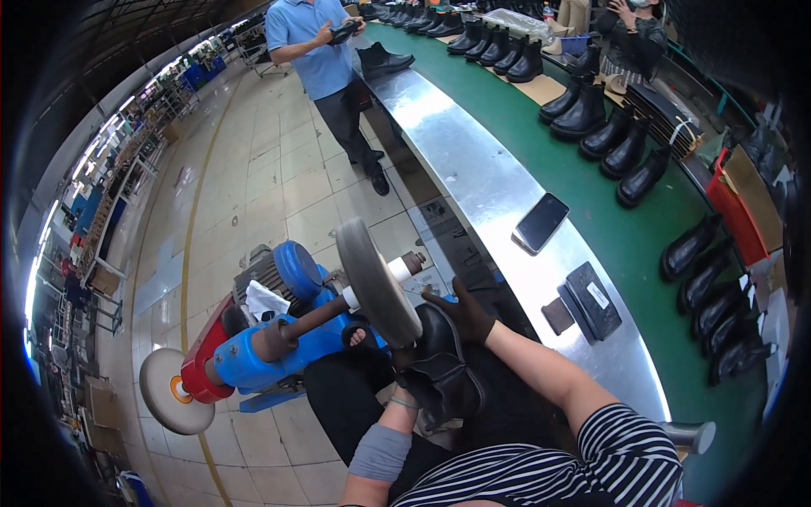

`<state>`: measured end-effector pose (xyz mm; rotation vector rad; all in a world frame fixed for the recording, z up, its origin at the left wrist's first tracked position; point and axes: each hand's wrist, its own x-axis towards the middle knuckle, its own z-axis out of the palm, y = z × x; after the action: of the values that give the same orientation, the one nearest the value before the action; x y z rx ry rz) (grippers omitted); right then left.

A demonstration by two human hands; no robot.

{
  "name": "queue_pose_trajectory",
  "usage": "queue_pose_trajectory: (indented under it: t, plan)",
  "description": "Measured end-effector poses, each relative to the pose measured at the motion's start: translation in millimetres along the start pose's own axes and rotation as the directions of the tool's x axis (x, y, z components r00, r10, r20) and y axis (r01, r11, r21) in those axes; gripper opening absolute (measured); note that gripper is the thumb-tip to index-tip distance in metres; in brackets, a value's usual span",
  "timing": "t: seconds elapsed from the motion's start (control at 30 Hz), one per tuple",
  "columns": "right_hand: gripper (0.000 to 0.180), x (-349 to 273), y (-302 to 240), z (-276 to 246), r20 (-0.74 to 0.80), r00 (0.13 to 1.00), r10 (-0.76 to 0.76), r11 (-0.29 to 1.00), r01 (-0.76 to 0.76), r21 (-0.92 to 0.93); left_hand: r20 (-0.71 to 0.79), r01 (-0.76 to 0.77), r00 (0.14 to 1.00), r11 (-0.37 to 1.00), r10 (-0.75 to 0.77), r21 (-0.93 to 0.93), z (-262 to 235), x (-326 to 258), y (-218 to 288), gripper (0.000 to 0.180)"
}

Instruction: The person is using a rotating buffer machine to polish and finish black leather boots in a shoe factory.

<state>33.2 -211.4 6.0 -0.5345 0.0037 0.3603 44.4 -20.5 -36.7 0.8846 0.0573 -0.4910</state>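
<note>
A black boot [443, 363] sits on the person's lap, pressed up against the edge of a grey buffing wheel [378, 281]. The right hand [463, 311], in a dark glove, is closed over the upper part of the boot, just beside the wheel. The left hand [411, 384] is mostly hidden behind the boot's leather; it lies against the lower part of the boot, but whether its fingers are closed on it cannot be told. A grey sleeve [382, 452] covers the left forearm, and a striped shirt [591, 460] shows at the lower edge.

The wheel is mounted on a shaft [317, 317] running out of a blue motor housing [279, 338], which stands on the tiled floor [253, 186]. A second, paler disc [173, 390] sits at the far end of the same machine, next to a red part.

To the person's right runs a long counter [473, 160] with a shiny metal edge and a green belt [608, 211] beside it. On the metal strip lie a phone [541, 222] and, nearer the person, a dark flat block [593, 300]. Rows of finished black boots [608, 135] stand along the belt, with more lined up at the far right [718, 287].

Further up the floor another person in a blue shirt [312, 42] stands beside the counter, holding a dark shoe in both hands.
</note>
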Motion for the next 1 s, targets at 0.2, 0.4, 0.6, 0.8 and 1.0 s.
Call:
queue_pose_trajectory:
  t: [0.2, 0.4, 0.6, 0.8, 1.0]
  plan:
    - [0.082, 42.4, 8.4, 13.1, -0.142, 0.988, 0.054, 0.987, -0.031, 0.157, 0.197, 0.174, 0.971, 0.961, -0.132, -0.213, -19.5, 19.0, 9.4, 0.045]
    - [0.078, 38.7, 16.3, 20.2, 0.026, 0.996, 0.09, 0.977, -0.083, -0.195, 0.402, 0.257, 0.912, 0.877, -0.081, -0.406, -23.2, 2.9, 6.0, 0.044]
    - [0.086, -1.9, -0.8, 1.4, -0.026, 0.997, 0.072, 0.997, -0.072, 0.003, 0.288, 0.243, 0.948, 0.893, -0.136, -0.378, -4.6, 2.6, -2.8, 0.044]
    - [0.076, 38.6, 7.4, 7.8, -0.315, 0.949, -0.011, 1.0, 0.01, -0.007, 0.172, 0.153, 0.978, 0.96, -0.114, -0.235, -2.9, 8.1, 18.4, 0.041]
    - [0.074, 31.7, 15.9, 16.8, -0.135, 0.989, 0.061, 0.971, -0.09, -0.222, 0.144, 0.153, 0.982, 0.963, -0.122, -0.222, 0.4, -19.4, 9.6, 0.039]
